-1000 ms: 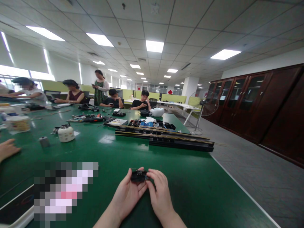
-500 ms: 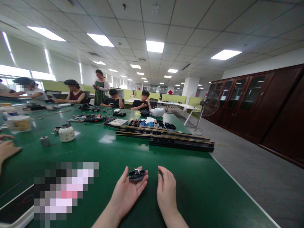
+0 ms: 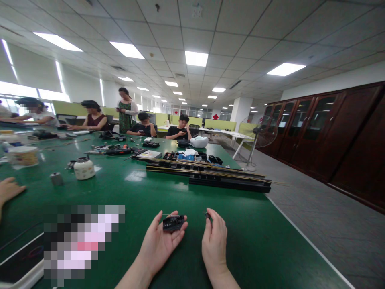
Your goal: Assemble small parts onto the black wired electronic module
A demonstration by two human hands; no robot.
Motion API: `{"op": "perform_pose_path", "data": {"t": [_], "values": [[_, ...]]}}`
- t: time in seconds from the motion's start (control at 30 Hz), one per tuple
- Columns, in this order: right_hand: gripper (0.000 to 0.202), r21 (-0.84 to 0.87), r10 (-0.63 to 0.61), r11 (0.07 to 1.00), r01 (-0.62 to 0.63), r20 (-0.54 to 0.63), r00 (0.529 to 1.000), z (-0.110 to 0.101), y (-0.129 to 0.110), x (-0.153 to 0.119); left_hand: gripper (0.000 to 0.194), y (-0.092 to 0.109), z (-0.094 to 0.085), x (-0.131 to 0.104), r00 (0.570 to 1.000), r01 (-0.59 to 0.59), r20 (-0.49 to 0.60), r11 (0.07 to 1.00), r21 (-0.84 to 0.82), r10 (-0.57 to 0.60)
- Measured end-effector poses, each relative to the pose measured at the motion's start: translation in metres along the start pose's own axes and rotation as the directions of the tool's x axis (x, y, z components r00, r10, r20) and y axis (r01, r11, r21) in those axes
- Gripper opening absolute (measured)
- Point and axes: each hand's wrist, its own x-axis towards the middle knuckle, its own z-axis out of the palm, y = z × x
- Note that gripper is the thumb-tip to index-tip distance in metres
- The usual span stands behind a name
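Observation:
My left hand (image 3: 164, 241) is palm up and holds a small black plastic housing (image 3: 173, 223) across its fingers, the thumb at the near end. A thin, light rod or wire runs along the housing's upper edge. To its right, my right hand (image 3: 215, 241) pinches a small dark part (image 3: 207, 215) between thumb and fingertips; fine ends stick out of it, but its kind is too small to make out. Both hands are above the green tabletop (image 3: 180, 196), apart from each other.
Long black rails (image 3: 230, 185) with thin brass-coloured rods lie ahead. A white jar (image 3: 84, 168) and a grey cylinder (image 3: 56, 179) stand left. Another person's hand (image 3: 11, 189) rests at the left edge. A pixelated screen (image 3: 87, 245) lies near left. Several people sit or stand farther back.
My right hand has moved a little right, away from the left hand, with the small part. The silvery piece seen on the housing before no longer shows there; the housing looks darker.

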Motion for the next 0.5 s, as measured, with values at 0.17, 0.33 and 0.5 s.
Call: {"op": "perform_pose_path", "data": {"t": [0.17,0.33,0.5], "values": [[0.026,0.022,0.002,1.0,-0.002,0.003,1.0,0.0011,0.0005,-0.0004,0.033,-0.0005,0.0014,0.001,1.0,0.005,-0.011,0.999,-0.032,-0.005],[0.025,0.055,0.007,0.998,-0.008,0.007,1.0,0.0011,-0.0003,-0.0014,0.031,-0.0008,0.0009,0.0005,1.0,0.006,-0.013,0.999,-0.05,-0.007],[0.022,0.126,-0.02,0.992,0.007,0.1,0.995,-0.0002,-0.0055,-0.0026,0.029,-0.0005,0.0016,-0.0005,1.0,0.014,-0.005,0.999,-0.045,-0.015]]}}
